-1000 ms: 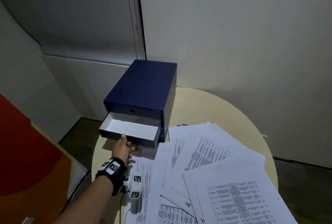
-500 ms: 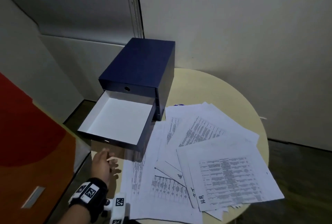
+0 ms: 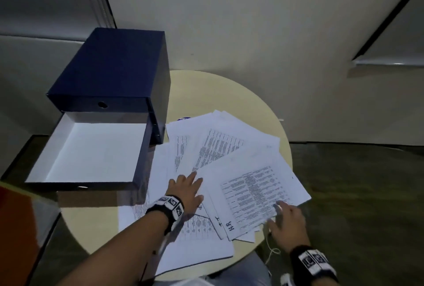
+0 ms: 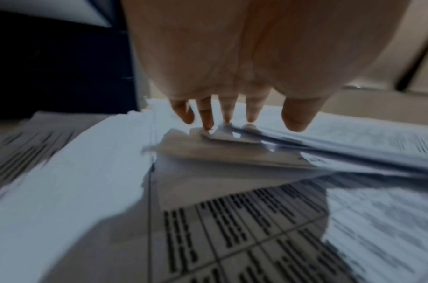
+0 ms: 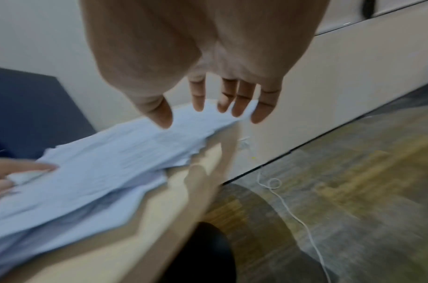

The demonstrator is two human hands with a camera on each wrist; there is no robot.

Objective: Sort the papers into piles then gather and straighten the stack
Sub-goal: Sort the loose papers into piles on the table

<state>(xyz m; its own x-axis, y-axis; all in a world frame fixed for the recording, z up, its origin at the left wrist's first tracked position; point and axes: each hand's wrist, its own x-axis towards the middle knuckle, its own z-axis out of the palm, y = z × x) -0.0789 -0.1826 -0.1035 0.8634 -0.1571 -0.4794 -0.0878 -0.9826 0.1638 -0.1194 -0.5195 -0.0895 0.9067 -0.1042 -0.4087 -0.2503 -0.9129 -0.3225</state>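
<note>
A loose spread of printed papers covers the near half of the round cream table. The top sheet carries a table and the letters HR. My left hand lies flat on the papers with fingers straight, fingertips touching a sheet edge. My right hand hovers open at the pile's near right edge, fingers spread above the papers without gripping them.
A dark blue drawer box stands at the table's back left, its lower drawer pulled out, white inside and overhanging the table edge. A white cable lies on the floor to the right. A wall is close behind.
The drawer went from slightly open to fully pulled out. My left hand left the drawer and moved right onto the papers. My right hand came into view at the pile's right edge.
</note>
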